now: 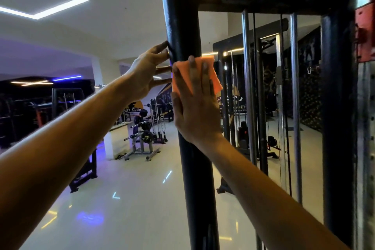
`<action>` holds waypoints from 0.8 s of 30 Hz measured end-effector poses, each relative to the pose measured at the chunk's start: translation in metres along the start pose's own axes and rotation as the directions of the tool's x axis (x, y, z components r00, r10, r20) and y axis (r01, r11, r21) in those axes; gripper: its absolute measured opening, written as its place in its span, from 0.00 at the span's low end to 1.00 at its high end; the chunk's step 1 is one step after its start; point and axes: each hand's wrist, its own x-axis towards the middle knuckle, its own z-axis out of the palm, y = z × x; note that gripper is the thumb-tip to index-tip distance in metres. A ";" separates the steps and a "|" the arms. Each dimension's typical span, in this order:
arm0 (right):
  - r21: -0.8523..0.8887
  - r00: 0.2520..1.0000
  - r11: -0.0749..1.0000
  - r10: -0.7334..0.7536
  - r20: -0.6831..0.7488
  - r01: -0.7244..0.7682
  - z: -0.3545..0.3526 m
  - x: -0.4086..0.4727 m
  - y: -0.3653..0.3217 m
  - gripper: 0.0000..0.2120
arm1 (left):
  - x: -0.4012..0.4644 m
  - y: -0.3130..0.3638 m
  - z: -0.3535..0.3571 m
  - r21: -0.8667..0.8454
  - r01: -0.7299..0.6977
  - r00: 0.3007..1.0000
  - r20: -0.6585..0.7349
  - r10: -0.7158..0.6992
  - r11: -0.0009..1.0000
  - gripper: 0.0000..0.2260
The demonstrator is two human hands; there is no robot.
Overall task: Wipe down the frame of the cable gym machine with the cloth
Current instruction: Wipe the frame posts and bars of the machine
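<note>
Item: right hand [192, 105], flat-fingered, presses orange cloth [215, 73] on frame upright [182, 26]; left hand [148, 73], fingers relaxed, steadies beside; rec. firm long strokes w/ full contact.

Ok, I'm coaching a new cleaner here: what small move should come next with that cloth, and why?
Probably slide the right hand up the black upright post, keeping the orange cloth pressed flat. The cloth sits at mid-height, with a long stretch of post above it up to the crossbar. The left hand touches the post's far side with straight fingers, steadying it.
</note>
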 end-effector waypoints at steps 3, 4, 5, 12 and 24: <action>0.097 0.999 0.994 0.053 0.004 -0.053 -0.001 -0.061 -0.007 0.29 | -0.003 -0.012 0.001 -0.003 0.001 1.000 0.011 -0.001 1.000 0.23; 0.116 0.997 0.991 0.071 0.020 -0.073 -0.001 -0.081 -0.008 0.29 | -0.004 -0.017 0.002 0.002 0.002 1.000 0.021 -0.002 1.000 0.25; 0.131 0.996 0.988 0.082 0.034 -0.086 -0.001 -0.094 -0.007 0.29 | -0.005 -0.023 0.004 0.013 -0.002 1.000 0.028 0.002 1.000 0.26; 0.273 0.990 0.955 0.135 -0.038 -0.119 0.004 -0.029 -0.001 0.32 | -0.012 -0.044 0.010 0.001 -0.019 0.999 0.050 0.019 1.000 0.26; 0.276 0.973 0.935 0.199 0.116 -0.224 0.004 -0.142 0.000 0.33 | -0.060 -0.097 0.027 -0.012 0.012 0.996 0.086 -0.011 1.000 0.29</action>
